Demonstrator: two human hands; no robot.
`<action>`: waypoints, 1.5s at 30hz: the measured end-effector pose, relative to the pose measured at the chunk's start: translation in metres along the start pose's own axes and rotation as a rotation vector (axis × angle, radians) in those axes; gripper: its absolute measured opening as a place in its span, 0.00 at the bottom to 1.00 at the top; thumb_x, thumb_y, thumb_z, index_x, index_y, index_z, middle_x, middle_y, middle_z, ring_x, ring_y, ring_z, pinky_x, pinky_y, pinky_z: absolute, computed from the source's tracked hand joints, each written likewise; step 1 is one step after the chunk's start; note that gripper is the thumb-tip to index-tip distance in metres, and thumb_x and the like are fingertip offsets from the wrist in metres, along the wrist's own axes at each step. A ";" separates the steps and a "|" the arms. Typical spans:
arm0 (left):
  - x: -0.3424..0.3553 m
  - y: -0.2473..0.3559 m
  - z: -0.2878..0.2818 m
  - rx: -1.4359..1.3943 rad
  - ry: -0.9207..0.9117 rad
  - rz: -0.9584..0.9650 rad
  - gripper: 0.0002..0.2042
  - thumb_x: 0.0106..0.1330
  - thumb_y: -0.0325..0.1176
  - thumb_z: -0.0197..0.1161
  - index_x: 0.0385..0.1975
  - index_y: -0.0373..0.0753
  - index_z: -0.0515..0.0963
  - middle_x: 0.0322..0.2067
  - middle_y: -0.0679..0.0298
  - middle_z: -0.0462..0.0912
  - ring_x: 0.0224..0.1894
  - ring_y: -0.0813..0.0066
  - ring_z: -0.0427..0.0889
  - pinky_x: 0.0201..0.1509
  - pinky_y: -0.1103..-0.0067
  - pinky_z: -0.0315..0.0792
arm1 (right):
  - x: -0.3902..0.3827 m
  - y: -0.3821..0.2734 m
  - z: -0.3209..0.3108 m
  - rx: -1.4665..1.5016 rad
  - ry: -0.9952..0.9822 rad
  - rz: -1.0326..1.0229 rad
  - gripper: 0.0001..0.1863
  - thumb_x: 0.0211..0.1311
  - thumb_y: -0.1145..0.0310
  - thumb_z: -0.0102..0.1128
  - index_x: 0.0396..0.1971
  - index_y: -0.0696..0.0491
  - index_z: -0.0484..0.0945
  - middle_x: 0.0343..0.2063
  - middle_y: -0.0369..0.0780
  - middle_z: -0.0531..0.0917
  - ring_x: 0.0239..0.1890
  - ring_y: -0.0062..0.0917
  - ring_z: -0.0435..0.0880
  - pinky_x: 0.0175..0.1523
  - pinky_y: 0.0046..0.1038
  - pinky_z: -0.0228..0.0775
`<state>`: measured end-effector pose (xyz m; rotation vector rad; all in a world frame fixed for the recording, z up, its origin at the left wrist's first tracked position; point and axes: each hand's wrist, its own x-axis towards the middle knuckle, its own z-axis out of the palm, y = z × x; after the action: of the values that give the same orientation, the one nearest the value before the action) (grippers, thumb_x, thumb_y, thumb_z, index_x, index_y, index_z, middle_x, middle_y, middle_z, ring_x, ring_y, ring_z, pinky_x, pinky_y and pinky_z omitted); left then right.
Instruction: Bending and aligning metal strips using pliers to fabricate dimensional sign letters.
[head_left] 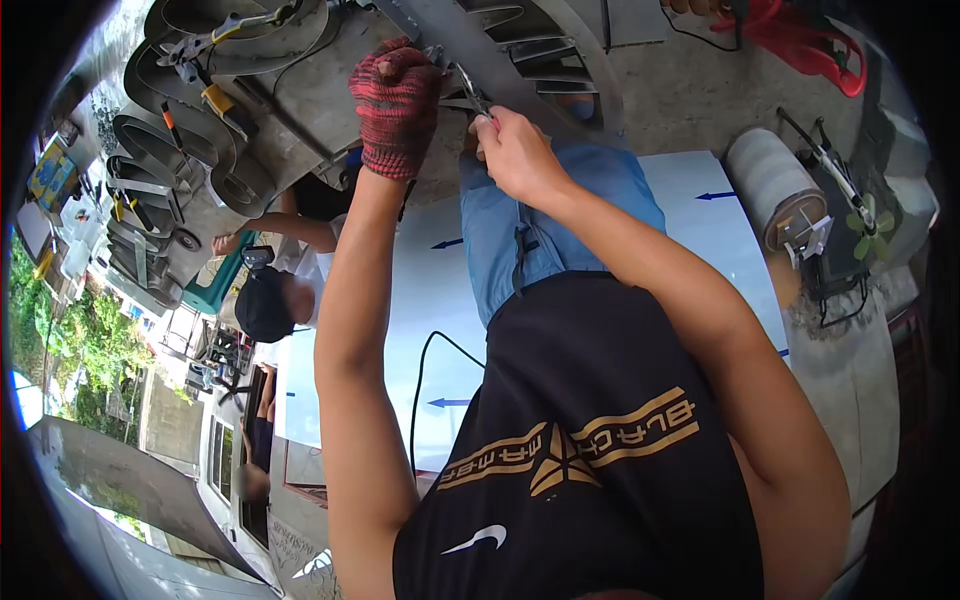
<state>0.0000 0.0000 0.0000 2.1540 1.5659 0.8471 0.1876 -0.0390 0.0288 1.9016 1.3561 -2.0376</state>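
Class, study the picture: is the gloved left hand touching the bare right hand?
Apart. The head view shows background plainly visible between the gloved left hand and the bare right hand.

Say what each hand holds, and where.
Right hand: a metal hand tool, by its near end. Gloved left hand: can't tell what, if anything, it holds.

Gloved L hand (396, 108) nr gray metal pc (482, 56); bare R hand (518, 152) w/ silver tool (468, 86).
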 end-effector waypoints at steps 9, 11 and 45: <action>0.000 0.004 0.001 0.003 -0.002 -0.046 0.11 0.46 0.22 0.76 0.25 0.41 0.79 0.28 0.59 0.81 0.35 0.53 0.82 0.46 0.62 0.78 | 0.002 0.004 -0.001 0.110 -0.069 0.046 0.19 0.79 0.59 0.45 0.43 0.59 0.80 0.25 0.37 0.80 0.20 0.18 0.76 0.24 0.26 0.69; -0.002 0.003 0.000 0.007 0.038 0.003 0.12 0.46 0.23 0.77 0.27 0.41 0.79 0.31 0.60 0.81 0.38 0.53 0.82 0.48 0.61 0.77 | 0.003 0.003 -0.003 0.104 -0.095 0.053 0.20 0.79 0.59 0.44 0.45 0.60 0.80 0.26 0.37 0.80 0.21 0.18 0.76 0.24 0.25 0.70; -0.064 0.002 0.031 0.207 0.436 -0.680 0.15 0.49 0.38 0.80 0.32 0.39 0.84 0.32 0.56 0.83 0.38 0.51 0.80 0.43 0.63 0.74 | 0.002 -0.014 -0.009 0.215 -0.139 0.162 0.22 0.77 0.55 0.46 0.50 0.61 0.77 0.35 0.42 0.82 0.31 0.25 0.85 0.33 0.27 0.80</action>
<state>0.0078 -0.0594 -0.0389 1.4086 2.4828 0.9703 0.1866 -0.0237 0.0365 1.8347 0.9544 -2.2616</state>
